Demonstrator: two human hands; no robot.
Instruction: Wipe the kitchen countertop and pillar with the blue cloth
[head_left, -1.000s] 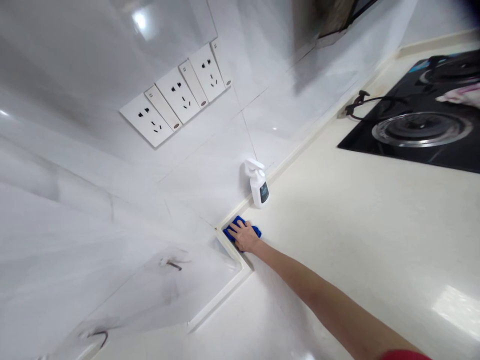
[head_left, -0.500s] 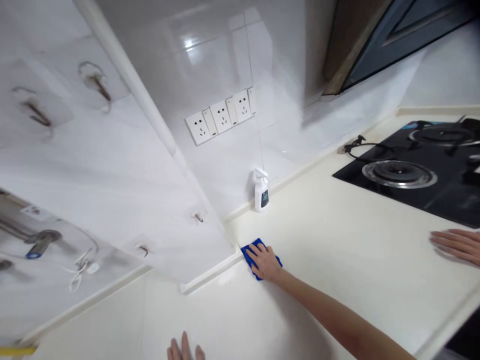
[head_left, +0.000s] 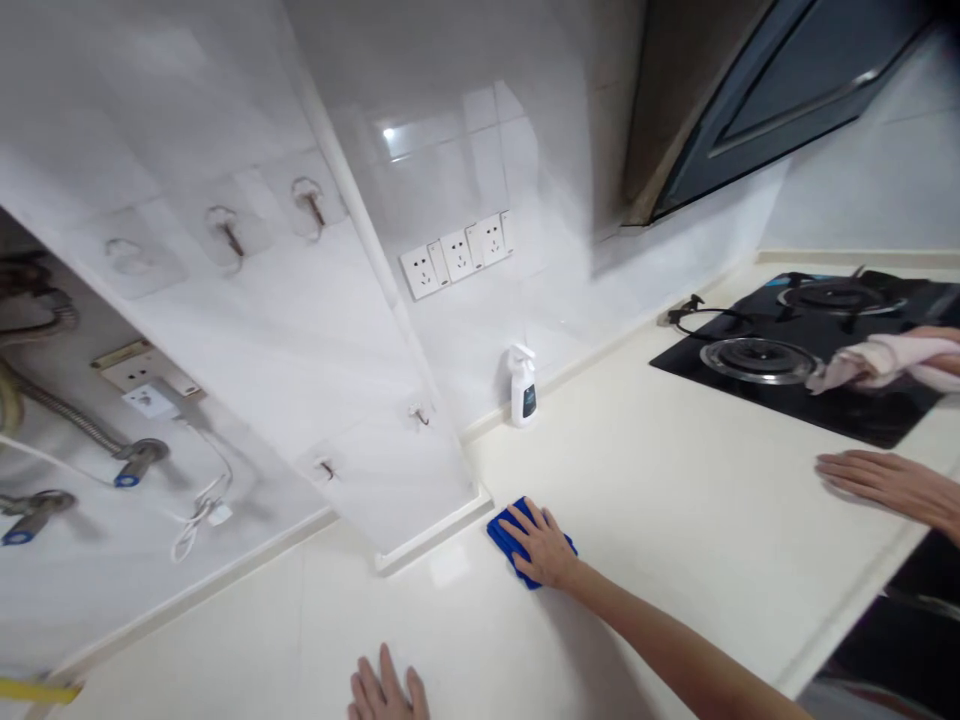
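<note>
My right hand (head_left: 551, 556) presses a folded blue cloth (head_left: 510, 535) flat on the white countertop (head_left: 637, 480), near the corner of the tiled wall end. Its fingers lie over the cloth, with blue edges showing around them. My left hand (head_left: 388, 688) rests on the counter at the bottom of the view, fingers spread and nothing in it. Beyond the cloth, a white spray bottle (head_left: 523, 390) with a dark label stands upright against the wall.
At the right, a co-worker's hand (head_left: 885, 482) lies on the counter, while their other hand holds a pale pink cloth (head_left: 874, 360) over the black gas hob (head_left: 840, 405). Wall sockets (head_left: 457, 255) sit above the bottle. Hooks, pipes and a cable (head_left: 202, 510) are at left.
My right hand and the blue cloth have shifted slightly toward me along the counter. The view has turned a little left, and the co-worker's pink cloth has come into view over the hob.
</note>
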